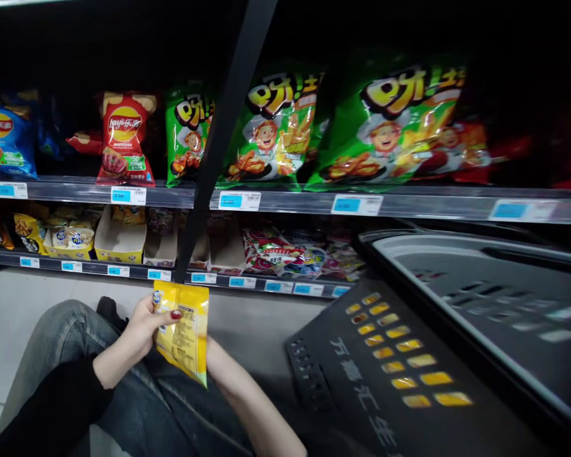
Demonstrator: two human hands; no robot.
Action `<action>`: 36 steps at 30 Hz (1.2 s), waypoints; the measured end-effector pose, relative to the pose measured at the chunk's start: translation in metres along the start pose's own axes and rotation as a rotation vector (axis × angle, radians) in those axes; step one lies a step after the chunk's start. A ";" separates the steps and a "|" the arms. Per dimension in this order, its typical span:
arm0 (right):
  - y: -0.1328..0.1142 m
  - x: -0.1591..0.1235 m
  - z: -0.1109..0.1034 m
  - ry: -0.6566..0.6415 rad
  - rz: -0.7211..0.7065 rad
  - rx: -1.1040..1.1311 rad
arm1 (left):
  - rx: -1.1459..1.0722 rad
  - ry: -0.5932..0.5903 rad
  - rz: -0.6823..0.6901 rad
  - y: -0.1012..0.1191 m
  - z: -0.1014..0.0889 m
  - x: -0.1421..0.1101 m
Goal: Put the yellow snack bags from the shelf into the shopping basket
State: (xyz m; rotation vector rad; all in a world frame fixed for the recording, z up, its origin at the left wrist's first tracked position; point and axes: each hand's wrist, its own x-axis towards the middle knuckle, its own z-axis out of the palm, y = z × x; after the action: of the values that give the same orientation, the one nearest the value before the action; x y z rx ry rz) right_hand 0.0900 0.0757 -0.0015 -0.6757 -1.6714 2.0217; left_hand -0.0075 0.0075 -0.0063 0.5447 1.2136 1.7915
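A yellow snack packet (185,333) with fine dark print on its facing side is held up above my lap. My left hand (145,324) is closed on its left edge, thumb with dark red nail pressed across the front and the fingers behind. At the packet's lower right edge is my right hand (212,355), reaching behind it; its fingers are hidden by the packet, so their grip does not show. Beyond the packet, a low shelf holds an open yellow-edged carton (120,238) with a few packets at its back.
A dark shopping basket (342,381) stands tilted on my right, yellow showing through its slots. On the upper shelf are green snack bags (271,133), a red chip bag (125,136) and blue bags (9,143). A black upright post (219,120) divides the shelving.
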 end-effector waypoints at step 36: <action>-0.003 0.000 -0.010 0.006 0.101 0.204 | -0.097 0.058 -0.139 0.024 -0.012 0.005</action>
State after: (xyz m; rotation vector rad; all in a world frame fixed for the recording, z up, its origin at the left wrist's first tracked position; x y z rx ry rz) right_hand 0.0960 0.0846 0.0001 -0.7053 -1.4274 2.2202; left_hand -0.0295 0.0019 0.0098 0.3460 1.1682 1.7478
